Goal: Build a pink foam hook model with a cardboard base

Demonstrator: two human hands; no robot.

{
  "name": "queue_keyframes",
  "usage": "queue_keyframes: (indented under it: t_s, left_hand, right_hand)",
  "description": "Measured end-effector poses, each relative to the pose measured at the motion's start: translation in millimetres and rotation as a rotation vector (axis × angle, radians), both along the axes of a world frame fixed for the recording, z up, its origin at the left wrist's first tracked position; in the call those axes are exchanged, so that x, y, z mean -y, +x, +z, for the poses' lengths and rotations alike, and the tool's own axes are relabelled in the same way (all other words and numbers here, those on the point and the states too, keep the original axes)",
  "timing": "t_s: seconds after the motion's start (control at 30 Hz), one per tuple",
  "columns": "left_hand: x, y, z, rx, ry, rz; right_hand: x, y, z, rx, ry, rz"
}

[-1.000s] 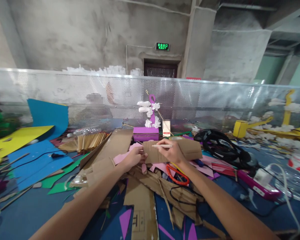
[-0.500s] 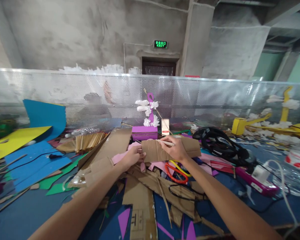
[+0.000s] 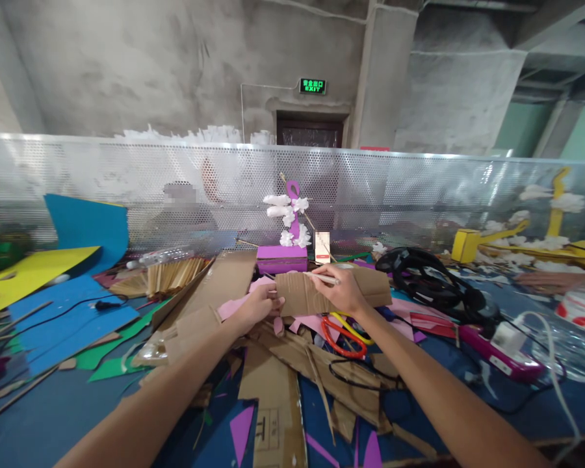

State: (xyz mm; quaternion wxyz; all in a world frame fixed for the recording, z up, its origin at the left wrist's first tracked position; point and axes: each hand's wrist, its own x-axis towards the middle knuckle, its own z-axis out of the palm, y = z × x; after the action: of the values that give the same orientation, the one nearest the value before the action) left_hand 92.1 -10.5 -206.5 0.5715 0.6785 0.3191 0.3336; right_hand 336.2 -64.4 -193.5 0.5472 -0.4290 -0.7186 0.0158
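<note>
My left hand [image 3: 256,305] grips the left edge of a brown cardboard piece [image 3: 365,287] held just above the cluttered table. My right hand [image 3: 338,290] is closed round a thin white pen-like stick [image 3: 325,278] whose tip rests on the cardboard's upper face. Under the hands lie pink paper scraps [image 3: 234,305], red-handled scissors [image 3: 340,336] and torn cardboard strips [image 3: 316,367].
A purple box with a purple stem and white paper flowers [image 3: 286,235] stands behind the cardboard. Blue foam sheets [image 3: 73,305] and yellow foam sheets [image 3: 26,272] lie left, a black headset [image 3: 429,283] and a pink power strip [image 3: 497,359] right. A perforated metal screen [image 3: 419,195] backs the table; a person sits beyond it.
The pen tip has tilted down onto the cardboard since a second ago. Another person's arm has come into view at the far right. Over the last half second my hands have stayed still.
</note>
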Motion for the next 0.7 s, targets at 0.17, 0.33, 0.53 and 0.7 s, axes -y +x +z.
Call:
queue_keyframes:
  t_s: [0.17,0.33,0.53,0.7]
  left_hand:
    - [-1.8,-0.5,-2.6,-0.012,0.007,-0.005]
    - [-2.8,-0.5,-4.0,-0.015,0.012,-0.003]
    - [-1.2,-0.4,-1.4,0.005,0.001,0.0]
    - [-2.2,0.5,-2.3,0.01,-0.016,-0.004]
  right_hand:
    - [-1.5,1.1,-1.2,0.015,-0.007,-0.009]
    - [-2.1,2.0,-2.8,0.009,-0.035,-0.003]
    - [-0.5,1.3,-1.7,0.031,-0.06,-0.004]
    - [0.8,1.3,-0.9,0.053,-0.085,-0.034]
